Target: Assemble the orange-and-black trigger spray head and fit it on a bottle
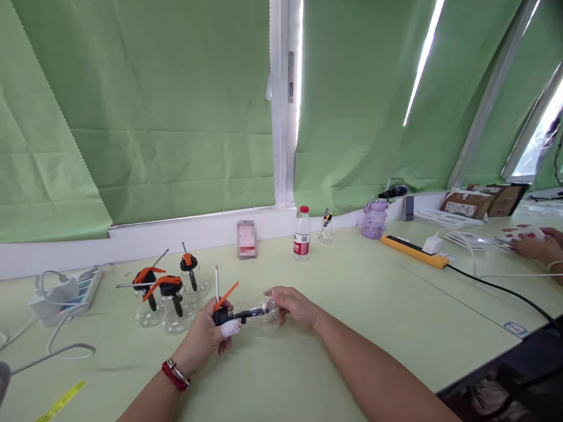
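Observation:
A clear bottle (253, 309) with a black top, an orange lever and a thin pale tube lies sideways between my hands above the table. My left hand (206, 334) is closed around the black top, its thumb wrapped in white tape. The fingers of my right hand (292, 306) grip the bottle's base end. A dark stem runs inside the clear body. To the left, three similar bottles stand upright: a front one (176, 308), one behind it to the left (147, 305) and one farther back (193, 275). They have black tops and orange levers.
Along the back stand a phone-like panel (247, 239), a red-capped water bottle (302, 234), a small glass holder (325, 231) and a purple bottle (375, 220). A yellow power strip (416, 251) lies right; a white one (73, 296) left. Another person's hands (534, 246) work at far right.

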`<move>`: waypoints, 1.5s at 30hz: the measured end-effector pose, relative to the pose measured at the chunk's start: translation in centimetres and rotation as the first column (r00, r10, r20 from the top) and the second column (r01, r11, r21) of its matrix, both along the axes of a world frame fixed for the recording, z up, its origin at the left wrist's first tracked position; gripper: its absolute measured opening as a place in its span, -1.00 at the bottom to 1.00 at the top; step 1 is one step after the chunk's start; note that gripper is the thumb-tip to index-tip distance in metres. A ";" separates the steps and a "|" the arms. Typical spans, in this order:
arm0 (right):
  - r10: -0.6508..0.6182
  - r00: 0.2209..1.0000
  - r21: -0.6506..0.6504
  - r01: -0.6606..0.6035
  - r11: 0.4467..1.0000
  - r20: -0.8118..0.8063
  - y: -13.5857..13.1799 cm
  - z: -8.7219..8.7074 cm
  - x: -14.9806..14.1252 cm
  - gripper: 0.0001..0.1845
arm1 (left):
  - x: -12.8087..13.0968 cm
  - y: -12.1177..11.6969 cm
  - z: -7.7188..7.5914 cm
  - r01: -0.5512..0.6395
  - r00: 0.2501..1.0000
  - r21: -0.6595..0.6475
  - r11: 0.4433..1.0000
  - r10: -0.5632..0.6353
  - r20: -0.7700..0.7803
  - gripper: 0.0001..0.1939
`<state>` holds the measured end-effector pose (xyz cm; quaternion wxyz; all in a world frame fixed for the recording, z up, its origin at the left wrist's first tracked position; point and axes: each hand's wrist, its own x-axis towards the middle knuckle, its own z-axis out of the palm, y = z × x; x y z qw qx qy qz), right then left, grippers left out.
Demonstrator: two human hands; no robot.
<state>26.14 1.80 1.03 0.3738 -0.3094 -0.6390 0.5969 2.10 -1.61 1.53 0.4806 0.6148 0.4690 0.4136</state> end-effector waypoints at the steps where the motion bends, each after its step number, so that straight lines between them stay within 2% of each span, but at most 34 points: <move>1: -0.004 1.000 0.004 0.004 1.000 0.006 0.0 -0.1 0.0 -0.40 | 0.0 0.0 0.0 0.002 1.000 0.003 1.000 -0.002 -0.002 -0.62; 8: -0.014 0.999 -0.019 0.015 1.000 0.039 0.2 -0.3 0.0 -0.33 | 0.1 -0.1 0.1 0.000 1.000 0.000 1.000 0.000 0.008 -0.61; 15: 0.075 0.994 0.042 -0.072 0.996 -0.081 -0.3 0.4 0.6 -0.25 | 0.2 -0.1 0.4 -0.013 1.000 0.006 1.000 0.013 -0.011 -0.61; 20: 0.068 0.994 0.004 -0.068 0.998 -0.084 -0.3 0.5 0.3 -0.36 | 0.0 0.1 0.1 -0.023 1.000 0.009 1.000 0.023 -0.004 -0.61; 28: 0.057 0.997 -0.059 -0.059 0.996 -0.044 0.0 0.1 0.0 -0.41 | 0.1 0.1 0.0 -0.016 1.000 0.001 1.000 0.016 0.002 -0.61; 33: 0.050 0.999 -0.047 -0.050 0.998 -0.005 0.0 0.0 -0.1 -0.48 | 0.1 -0.1 0.0 -0.002 1.000 -0.007 1.000 0.002 -0.009 -0.61; 40: 0.046 0.998 -0.040 -0.044 0.998 0.032 0.1 -0.1 -0.1 -0.42 | 0.2 -0.2 0.2 -0.014 1.000 -0.016 1.000 0.014 -0.013 -0.60; 45: 0.006 0.999 -0.024 -0.007 1.000 -0.043 -0.2 0.3 0.3 -0.33 | 0.3 -0.3 0.5 -0.024 0.999 -0.015 1.000 0.024 -0.022 -0.61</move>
